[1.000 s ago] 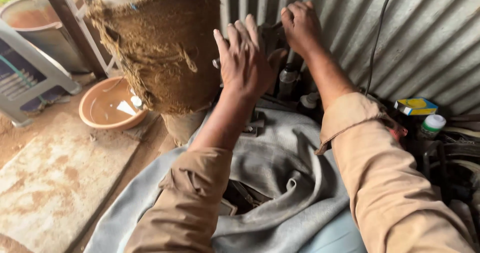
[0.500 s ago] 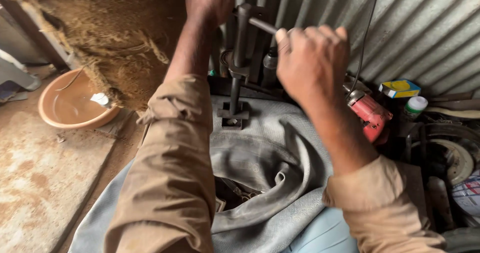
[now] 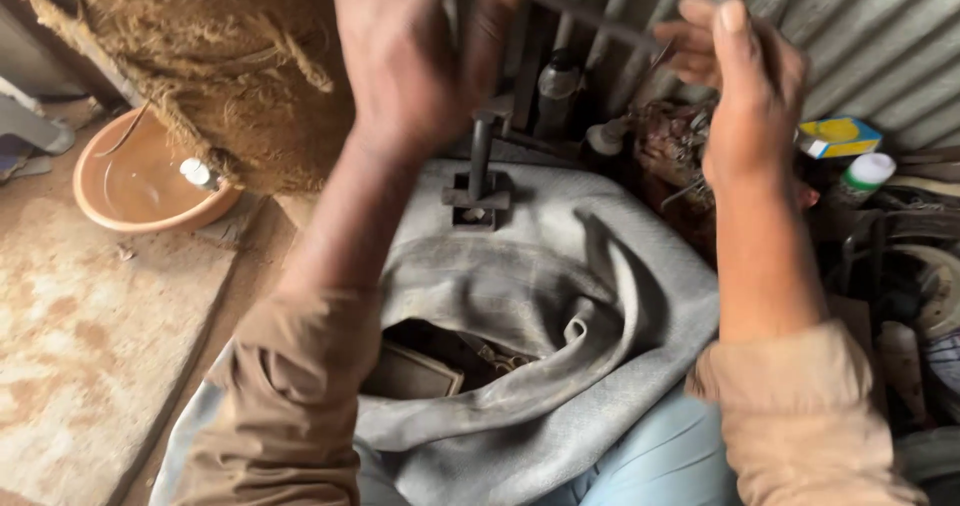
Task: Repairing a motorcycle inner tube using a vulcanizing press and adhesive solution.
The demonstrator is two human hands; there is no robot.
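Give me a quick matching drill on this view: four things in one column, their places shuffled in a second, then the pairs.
Things:
1. metal bar
2. orange basin
3. grey rubber tube
4. yellow box

Places:
A. on the ground at far left
B. far right, by the corrugated wall
C. across both raised hands
D. under the clamp foot, draped over the lap

Pairs: 1-C, 2-A, 3-D, 4-B
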